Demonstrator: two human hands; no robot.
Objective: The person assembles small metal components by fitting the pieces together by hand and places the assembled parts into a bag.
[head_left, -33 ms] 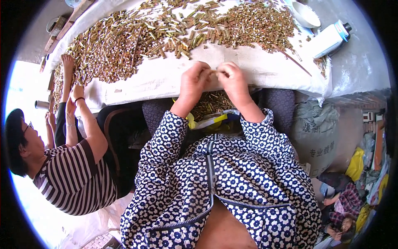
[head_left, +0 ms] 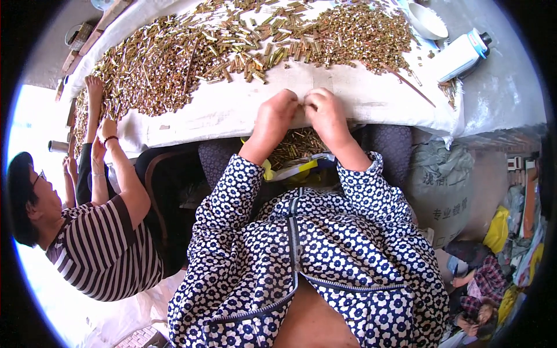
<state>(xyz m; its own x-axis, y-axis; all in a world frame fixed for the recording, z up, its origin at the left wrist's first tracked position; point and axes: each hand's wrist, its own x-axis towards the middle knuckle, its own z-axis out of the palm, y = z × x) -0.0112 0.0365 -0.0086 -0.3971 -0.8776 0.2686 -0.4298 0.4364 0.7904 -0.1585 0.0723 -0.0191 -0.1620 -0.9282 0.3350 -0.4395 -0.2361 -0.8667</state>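
Observation:
My left hand (head_left: 277, 113) and my right hand (head_left: 326, 111) meet fingertip to fingertip over the near edge of the table, which a white cloth (head_left: 214, 110) covers. Both are closed in a pinch. Whatever sits between the fingers is too small and too hidden to name. Beyond them spreads a heap of small brass-coloured metal pieces (head_left: 156, 75), with longer tube-like pieces (head_left: 252, 64) scattered nearest my hands. A smaller heap of short pieces (head_left: 365, 35) lies to the right. Below my hands, more metal pieces (head_left: 299, 145) fill an open bag at my lap.
Thin rods (head_left: 409, 85) lie on the cloth. A white bowl (head_left: 428, 21) and a white-and-blue canister (head_left: 464, 54) stand at the far right. Left of me sits a person in a striped shirt (head_left: 107, 243). A full sack (head_left: 444, 191) and another person (head_left: 481, 278) are at right.
My fingertips have shifted slightly, the right fingers curling further over the pinch. The small brownish bit glimpsed between them is now more hidden.

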